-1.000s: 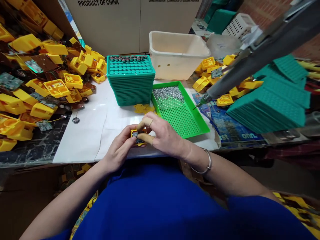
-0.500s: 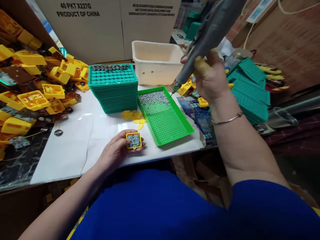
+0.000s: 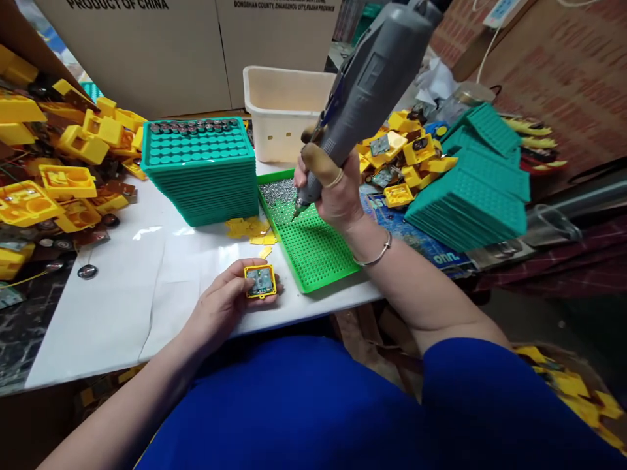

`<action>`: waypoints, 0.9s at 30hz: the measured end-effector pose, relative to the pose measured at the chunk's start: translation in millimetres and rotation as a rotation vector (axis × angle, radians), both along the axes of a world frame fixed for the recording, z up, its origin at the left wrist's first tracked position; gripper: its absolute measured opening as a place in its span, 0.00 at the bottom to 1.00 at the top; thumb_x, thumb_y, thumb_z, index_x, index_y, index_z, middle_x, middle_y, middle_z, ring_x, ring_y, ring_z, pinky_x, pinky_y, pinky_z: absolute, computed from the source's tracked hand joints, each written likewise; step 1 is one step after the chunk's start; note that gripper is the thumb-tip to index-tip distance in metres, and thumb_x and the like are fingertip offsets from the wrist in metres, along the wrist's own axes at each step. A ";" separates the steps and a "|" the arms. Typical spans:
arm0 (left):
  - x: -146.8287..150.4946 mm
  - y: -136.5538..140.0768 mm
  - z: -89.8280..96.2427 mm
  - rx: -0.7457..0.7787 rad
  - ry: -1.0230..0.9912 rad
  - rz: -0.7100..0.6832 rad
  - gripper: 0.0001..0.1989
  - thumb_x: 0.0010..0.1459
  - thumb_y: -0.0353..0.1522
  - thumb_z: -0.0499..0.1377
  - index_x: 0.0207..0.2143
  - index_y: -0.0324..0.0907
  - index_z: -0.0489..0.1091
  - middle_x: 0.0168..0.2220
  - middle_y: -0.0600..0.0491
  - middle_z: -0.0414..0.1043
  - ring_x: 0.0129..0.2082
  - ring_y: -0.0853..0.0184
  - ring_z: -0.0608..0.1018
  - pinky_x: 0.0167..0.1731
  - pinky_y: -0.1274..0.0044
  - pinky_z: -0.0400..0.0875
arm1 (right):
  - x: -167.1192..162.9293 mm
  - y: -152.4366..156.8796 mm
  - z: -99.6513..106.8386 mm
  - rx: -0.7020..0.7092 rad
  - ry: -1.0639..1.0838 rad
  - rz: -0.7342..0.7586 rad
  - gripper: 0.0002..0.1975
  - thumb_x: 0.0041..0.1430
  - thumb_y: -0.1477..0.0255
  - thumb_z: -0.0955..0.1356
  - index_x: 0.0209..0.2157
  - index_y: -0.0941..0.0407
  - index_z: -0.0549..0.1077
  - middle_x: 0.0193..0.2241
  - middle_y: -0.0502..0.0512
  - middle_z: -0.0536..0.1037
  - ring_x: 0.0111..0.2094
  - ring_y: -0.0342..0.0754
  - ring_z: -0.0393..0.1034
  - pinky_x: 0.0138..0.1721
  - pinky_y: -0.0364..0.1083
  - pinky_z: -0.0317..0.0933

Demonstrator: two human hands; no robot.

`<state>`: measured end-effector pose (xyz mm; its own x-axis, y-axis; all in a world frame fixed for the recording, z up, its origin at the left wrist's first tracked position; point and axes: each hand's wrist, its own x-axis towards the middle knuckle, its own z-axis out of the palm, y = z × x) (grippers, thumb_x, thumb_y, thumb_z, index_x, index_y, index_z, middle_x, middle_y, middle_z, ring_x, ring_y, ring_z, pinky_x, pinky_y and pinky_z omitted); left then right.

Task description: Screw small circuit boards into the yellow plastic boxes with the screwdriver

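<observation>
Table (image 3: 29,339): dark marbled top, mostly under white sheeting (image 3: 112,307). On the sheeting: tall teal tray stack (image 3: 210,196), loose flat yellow pieces (image 3: 245,227) at its foot, green perforated tray (image 3: 313,274) just beside (small metal bits (image 3: 278,192) heaped at far end), lone round part (image 3: 87,271) near left. Pale bin (image 3: 277,140) behind. Left: heap of yellow casings (image 3: 29,202). Right: blue printed sheet (image 3: 443,256), second teal stack (image 3: 460,215) on it, more yellow housings (image 3: 398,194) alongside.

Assembly workshop: power screwdriver (image 3: 375,85), screw tray (image 3: 321,254), heaped yellow casings (image 3: 68,179).
</observation>
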<state>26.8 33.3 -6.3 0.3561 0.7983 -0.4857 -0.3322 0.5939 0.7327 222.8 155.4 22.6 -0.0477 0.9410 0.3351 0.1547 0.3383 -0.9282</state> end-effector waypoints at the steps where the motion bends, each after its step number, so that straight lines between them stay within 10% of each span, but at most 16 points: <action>1: -0.3 -0.1 -0.3 0.004 -0.002 -0.003 0.18 0.52 0.27 0.58 0.47 0.36 0.66 0.38 0.44 0.80 0.41 0.56 0.82 0.38 0.69 0.78 | -1.8 2.0 -2.8 0.036 0.025 -0.035 0.25 0.54 0.41 0.63 0.29 0.50 0.65 0.22 0.48 0.65 0.23 0.43 0.62 0.27 0.48 0.64; 18: 1.3 0.4 1.8 0.003 0.008 0.006 0.19 0.50 0.26 0.58 0.47 0.35 0.66 0.37 0.43 0.79 0.39 0.56 0.82 0.39 0.68 0.78 | -6.2 4.2 -9.6 0.037 0.072 -0.058 0.22 0.57 0.47 0.66 0.36 0.52 0.70 0.21 0.47 0.65 0.28 0.44 0.69 0.27 0.45 0.66; 27: 5.7 -0.6 3.1 -0.003 0.019 0.066 0.18 0.48 0.25 0.58 0.44 0.35 0.68 0.32 0.46 0.77 0.37 0.58 0.82 0.41 0.66 0.78 | -24.9 -39.1 34.0 0.171 0.278 0.095 0.21 0.51 0.48 0.69 0.28 0.50 0.61 0.20 0.46 0.64 0.20 0.42 0.61 0.27 0.48 0.63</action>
